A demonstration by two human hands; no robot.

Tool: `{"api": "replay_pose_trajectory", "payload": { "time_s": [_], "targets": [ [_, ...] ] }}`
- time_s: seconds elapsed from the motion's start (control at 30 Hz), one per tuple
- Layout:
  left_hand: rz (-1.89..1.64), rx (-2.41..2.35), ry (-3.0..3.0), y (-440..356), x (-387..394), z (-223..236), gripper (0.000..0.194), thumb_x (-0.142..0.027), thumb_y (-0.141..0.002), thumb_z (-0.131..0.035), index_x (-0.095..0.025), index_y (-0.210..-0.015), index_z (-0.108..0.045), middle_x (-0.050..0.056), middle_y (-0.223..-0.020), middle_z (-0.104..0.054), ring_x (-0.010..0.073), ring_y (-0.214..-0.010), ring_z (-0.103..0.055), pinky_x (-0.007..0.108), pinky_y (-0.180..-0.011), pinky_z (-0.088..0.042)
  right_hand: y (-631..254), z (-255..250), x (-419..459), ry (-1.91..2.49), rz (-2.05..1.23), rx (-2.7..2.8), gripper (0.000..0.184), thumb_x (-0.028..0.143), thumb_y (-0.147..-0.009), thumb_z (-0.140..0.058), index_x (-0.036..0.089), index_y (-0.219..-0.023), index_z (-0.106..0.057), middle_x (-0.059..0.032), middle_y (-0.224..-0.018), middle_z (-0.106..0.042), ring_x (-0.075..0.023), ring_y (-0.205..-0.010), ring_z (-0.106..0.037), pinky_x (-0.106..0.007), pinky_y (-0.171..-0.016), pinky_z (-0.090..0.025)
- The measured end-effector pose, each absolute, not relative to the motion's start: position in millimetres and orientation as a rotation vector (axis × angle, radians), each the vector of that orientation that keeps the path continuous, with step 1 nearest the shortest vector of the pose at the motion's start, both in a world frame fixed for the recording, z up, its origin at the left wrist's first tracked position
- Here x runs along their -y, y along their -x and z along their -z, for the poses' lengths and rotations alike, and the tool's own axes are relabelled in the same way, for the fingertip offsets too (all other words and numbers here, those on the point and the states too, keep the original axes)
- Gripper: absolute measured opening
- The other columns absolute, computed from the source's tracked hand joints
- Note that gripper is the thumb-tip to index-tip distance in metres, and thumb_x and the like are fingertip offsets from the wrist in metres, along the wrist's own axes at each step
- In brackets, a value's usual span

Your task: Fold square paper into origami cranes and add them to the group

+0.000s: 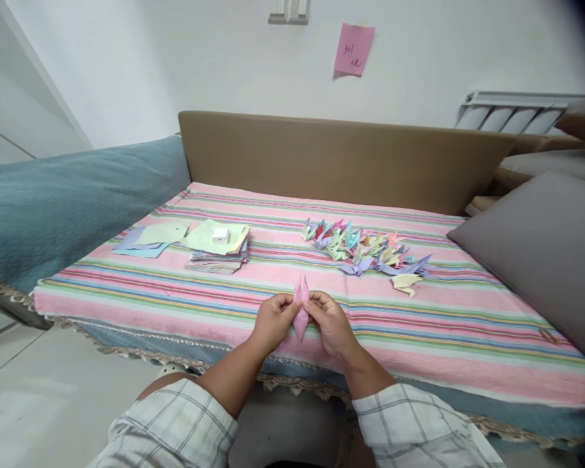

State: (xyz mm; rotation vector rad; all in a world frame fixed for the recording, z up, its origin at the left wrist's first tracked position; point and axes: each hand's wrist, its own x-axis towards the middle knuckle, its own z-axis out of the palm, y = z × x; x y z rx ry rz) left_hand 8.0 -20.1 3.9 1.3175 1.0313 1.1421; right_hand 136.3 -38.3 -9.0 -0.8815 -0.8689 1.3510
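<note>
A pink folded origami paper [301, 322], narrow and diamond-shaped with two thin points at its far end, is held between my two hands above the striped cloth. My left hand [275, 320] pinches its left edge with thumb and fingers. On the opposite edge, my right hand [330, 321] grips it the same way, the thumbs almost meeting at the middle. Beyond my right hand lies a cluster of folded paper cranes [355, 247] in several colours. A pale yellow crane [406, 283] sits a little nearer than the rest.
To the left stands a stack of square paper [219, 259] with a small white box [220, 235] on top. Loose green and blue sheets [149, 240] lie beside it. A grey cushion [541, 253] is at right, and a brown backrest [322, 156] runs along the far side.
</note>
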Motion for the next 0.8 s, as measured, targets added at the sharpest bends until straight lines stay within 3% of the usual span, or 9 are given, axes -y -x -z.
{"api": "replay_pose_trajectory", "payload": {
  "time_s": [0.27, 0.5, 0.63, 0.8],
  "targets": [
    [-1.068, -1.006, -1.417, -9, 25, -5, 0.022, -0.039, -0.067, -0.067, -0.016, -0.068, -0.066, -0.001, -0.061, -0.06, 0.012, -0.057, -0.05, 0.022, -0.054, -0.038, -139, 6, 36, 0.939, -1.267, 0.879, 0.026, 0.043, -0.066, -0.072, 0.019, -0.069, -0.063, 0.0034, -0.058, -0.056, -0.0096, -0.053, -0.045, -0.023, -0.052, -0.039],
    [-1.051, -0.982, -1.276, -13, 28, -3, 0.028, -0.039, -0.062, -0.072, -0.014, -0.067, -0.059, -0.004, -0.056, -0.05, 0.0076, -0.051, -0.041, 0.019, -0.048, -0.031, -139, 13, 36, 0.978, -1.188, 0.952, 0.025, 0.044, -0.071, -0.067, 0.019, -0.073, -0.066, 0.0028, -0.06, -0.056, -0.0106, -0.055, -0.045, -0.024, -0.054, -0.038],
    [-1.021, -1.043, -1.312, -13, 27, -2, 0.035, -0.045, -0.061, -0.071, -0.015, -0.056, -0.054, -0.005, -0.051, -0.044, 0.007, -0.048, -0.037, 0.019, -0.045, -0.026, -138, 16, 36, 0.98, -1.182, 0.951, 0.026, 0.045, -0.07, -0.068, 0.019, -0.075, -0.066, 0.003, -0.059, -0.055, -0.0106, -0.054, -0.044, -0.024, -0.052, -0.037],
    [-1.02, -1.042, -1.328, -12, 27, -2, 0.039, -0.048, -0.063, -0.069, -0.016, -0.052, -0.052, -0.005, -0.049, -0.044, 0.0073, -0.047, -0.036, 0.02, -0.046, -0.026, -137, 11, 37, 0.935, -1.252, 0.944, 0.025, 0.045, -0.071, -0.067, 0.02, -0.072, -0.063, 0.0037, -0.06, -0.055, -0.0102, -0.054, -0.044, -0.024, -0.054, -0.038]
  ]
}}
